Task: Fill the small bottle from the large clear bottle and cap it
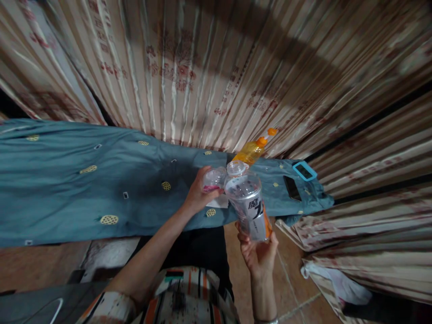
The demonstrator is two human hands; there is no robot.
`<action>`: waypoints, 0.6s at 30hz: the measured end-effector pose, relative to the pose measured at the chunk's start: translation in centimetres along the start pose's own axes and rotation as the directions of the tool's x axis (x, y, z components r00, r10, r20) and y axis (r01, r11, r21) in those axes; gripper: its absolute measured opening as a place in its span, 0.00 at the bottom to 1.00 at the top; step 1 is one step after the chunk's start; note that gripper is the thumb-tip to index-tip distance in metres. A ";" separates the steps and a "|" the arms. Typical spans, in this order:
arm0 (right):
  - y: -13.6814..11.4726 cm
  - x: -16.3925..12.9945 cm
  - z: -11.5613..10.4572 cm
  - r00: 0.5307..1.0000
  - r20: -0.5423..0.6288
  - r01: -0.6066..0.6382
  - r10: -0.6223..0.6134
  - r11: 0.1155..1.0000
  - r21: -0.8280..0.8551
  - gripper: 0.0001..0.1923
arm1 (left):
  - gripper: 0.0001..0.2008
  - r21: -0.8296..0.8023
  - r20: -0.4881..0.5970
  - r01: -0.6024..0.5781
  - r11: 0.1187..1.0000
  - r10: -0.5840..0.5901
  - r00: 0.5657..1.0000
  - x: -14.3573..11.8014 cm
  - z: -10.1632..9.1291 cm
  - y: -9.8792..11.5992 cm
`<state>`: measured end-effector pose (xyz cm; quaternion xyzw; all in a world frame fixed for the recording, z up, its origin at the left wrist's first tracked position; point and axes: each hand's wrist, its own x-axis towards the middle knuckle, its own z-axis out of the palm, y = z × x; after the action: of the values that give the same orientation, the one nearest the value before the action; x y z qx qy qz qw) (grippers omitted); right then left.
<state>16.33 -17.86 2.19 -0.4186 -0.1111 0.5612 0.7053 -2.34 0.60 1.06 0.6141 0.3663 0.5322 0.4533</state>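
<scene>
My left hand is closed around a small clear bottle with a pink band. Its neck points right. In my right hand is a larger clear bottle with a silver and orange label, gripped near its base and tilted with the mouth up. The mouths of the two bottles are close together; whether they touch I cannot tell. Behind them stands a bottle of yellow liquid with an orange pump top, partly hidden. A white sheet lies on the cloth below my left hand.
A blue-green cloth with pineapple prints covers the table. Toward its right end lie a black phone and a light-blue framed object. Curtains hang behind and to the right. Tiled floor shows below.
</scene>
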 end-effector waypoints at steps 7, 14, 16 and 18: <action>3.0 -0.5 2.3 0.966 0.110 -0.247 0.236 0.963 0.104 0.41 | 0.40 -0.170 -0.117 0.097 0.981 -0.118 0.986 -2.8 -2.4 -0.5; 6.9 0.3 5.1 0.883 0.241 -0.437 0.404 0.894 0.100 0.45 | 0.40 -0.350 -0.157 0.145 0.925 -0.211 0.965 -10.1 -6.5 0.7; 8.5 0.6 5.8 0.856 0.277 -0.473 0.436 0.877 0.081 0.43 | 0.43 -0.321 -0.105 0.211 0.923 -0.256 0.961 -11.9 -7.0 1.1; 10.2 1.1 6.5 0.826 0.314 -0.507 0.468 0.861 0.050 0.42 | 0.42 -0.277 -0.092 0.311 0.909 -0.347 0.933 -12.9 -7.2 1.5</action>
<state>5.51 -13.69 -1.41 -0.2984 -0.0659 0.7842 0.5401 -11.65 -10.74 -1.50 0.4404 0.4229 0.5325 0.5862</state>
